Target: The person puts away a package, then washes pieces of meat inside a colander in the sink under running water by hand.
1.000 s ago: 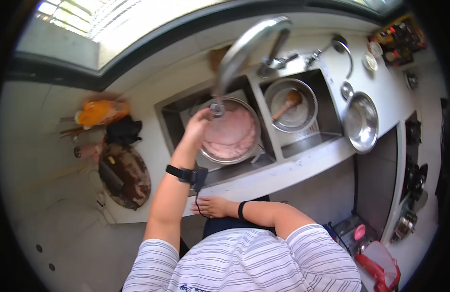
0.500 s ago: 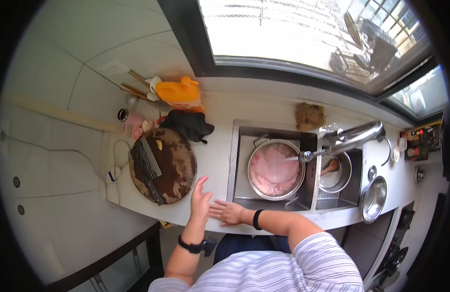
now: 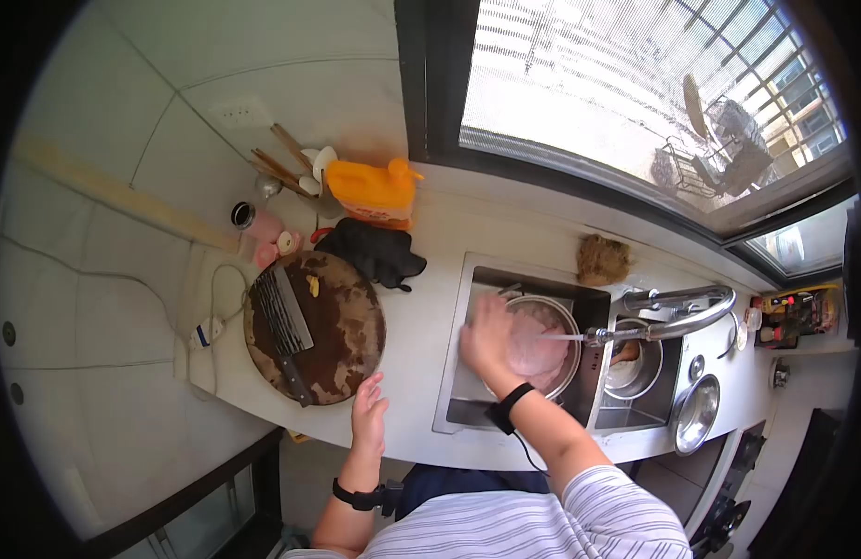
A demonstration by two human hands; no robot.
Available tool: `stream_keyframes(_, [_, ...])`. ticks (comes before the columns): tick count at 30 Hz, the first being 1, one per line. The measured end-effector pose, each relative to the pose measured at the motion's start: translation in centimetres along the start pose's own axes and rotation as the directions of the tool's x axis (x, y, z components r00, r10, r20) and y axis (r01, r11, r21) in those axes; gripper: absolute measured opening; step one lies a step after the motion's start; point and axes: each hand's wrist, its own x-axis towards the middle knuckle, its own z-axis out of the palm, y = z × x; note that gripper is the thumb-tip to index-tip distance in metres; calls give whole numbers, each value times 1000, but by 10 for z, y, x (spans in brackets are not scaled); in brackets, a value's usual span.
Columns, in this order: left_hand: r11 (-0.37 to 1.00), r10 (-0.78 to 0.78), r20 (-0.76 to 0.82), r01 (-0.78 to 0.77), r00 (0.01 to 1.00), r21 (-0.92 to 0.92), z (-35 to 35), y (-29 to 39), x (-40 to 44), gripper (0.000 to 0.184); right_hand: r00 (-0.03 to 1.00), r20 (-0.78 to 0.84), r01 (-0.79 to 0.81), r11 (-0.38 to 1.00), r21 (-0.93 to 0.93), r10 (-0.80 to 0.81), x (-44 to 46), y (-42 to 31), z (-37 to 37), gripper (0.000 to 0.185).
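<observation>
My right hand [image 3: 487, 343] is over the left sink basin, beside the near left rim of a metal pot [image 3: 578, 365]. It looks flat with fingers stretched out, blurred at the tips, and nothing shows in it. Pale pink raw meat [image 3: 535, 352] fills the pot, and a thin stream of water runs onto it from the faucet [image 3: 696, 321]. Near the counter's front edge, my left hand [image 3: 368, 416] is held up, fingers extended and holding nothing. Close to it lies a round wooden chopping board [image 3: 351, 321] with a cleaver [image 3: 286, 317] on top.
In the smaller right basin stands another metal pot [image 3: 643, 371]. A metal bowl [image 3: 697, 415] sits right of the sink [image 3: 456, 396]. Behind the board are a black cloth-like item [image 3: 379, 253], an orange jug [image 3: 370, 191] and a pink cup [image 3: 261, 224]. A brown fibrous scrubber [image 3: 603, 259] lies behind the sink.
My right hand has left the counter beside my left hand and moved right and forward over the sink. My left hand has dropped slightly toward me. The camera view has shifted.
</observation>
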Motion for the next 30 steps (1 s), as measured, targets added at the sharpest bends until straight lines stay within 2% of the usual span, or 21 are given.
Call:
stream_keyframes(2, [999,-32,20,32,999,28,6,1,5,51,966,-53,255,966,46,-253,23,-38,-4,72])
stream_keyframes(4, [997,-78,19,78,997,29,15,6,8,50,859,-192,493,867,65,-474,60,-79,-9,64])
stream_keyframes(6, [997,-47,10,46,999,69,19,1,10,49,766,-209,642,739,204,-608,100,-114,-14,61])
stream_keyframes(7, [996,-15,-12,16,1000,87,21,-3,8,48,779,-219,626,754,201,-588,112,-123,-8,61])
stream_keyframes(9, [992,-48,-14,49,999,118,20,-13,6,48,822,6,570,822,12,-570,133,-136,0,46])
stream_keyframes(10, [992,-80,3,80,997,98,18,-18,4,48,824,-3,566,824,15,-566,139,-132,-1,46])
stream_keyframes(12, [990,-130,20,129,991,57,13,-21,2,45,838,149,532,847,-12,-525,140,-121,-4,30])
stream_keyframes(13, [989,-135,-3,135,991,54,12,-16,-1,45,850,26,526,850,-30,-525,131,-108,1,19])
stream_keyframes(14, [990,-137,3,137,991,25,13,-9,-4,43,861,25,508,861,-2,-508,124,-88,2,21])
stream_keyframes(15, [990,-139,13,139,990,-9,11,-3,-6,41,852,-21,522,852,-30,-523,118,-64,-5,23])
stream_keyframes(16, [987,-150,4,150,989,-54,7,-1,-6,37,880,-1,474,877,-83,-475,116,-42,-15,26])
stream_keyframes(17, [985,-155,-9,154,988,-80,1,-1,-9,37,914,-21,399,906,-139,-405,120,-20,-20,27])
stream_keyframes(19, [992,-95,-18,93,995,-91,-11,-5,-13,36,983,-63,148,948,-281,-172,134,13,-28,27])
stream_keyframes(21, [989,-101,-55,94,993,-118,-21,-3,-20,35,997,-76,-52,947,-318,30,137,35,-49,43])
stream_keyframes(23, [985,-108,-139,88,984,-148,-33,-5,-31,34,974,-95,-227,892,-390,207,136,83,-39,42])
stream_keyframes(25, [986,-96,-190,67,977,-155,-46,-7,-43,32,829,-135,-551,750,-366,543,128,72,-60,44])
stream_keyframes(27, [986,-104,-216,72,971,-151,-58,-13,-57,31,843,20,-506,806,-308,537,147,77,-62,45])
stream_keyframes(28, [989,-84,-229,52,970,-141,-62,-15,-64,30,909,55,-377,871,-316,413,153,59,-48,46])
stream_keyframes(29, [986,-89,-312,39,946,-163,-68,-17,-69,30,955,95,-240,920,-311,281,151,28,-47,47])
stream_keyframes(30, [987,-87,-311,41,947,-153,-73,-23,-72,31,983,158,-33,942,-334,90,141,-4,-40,50])
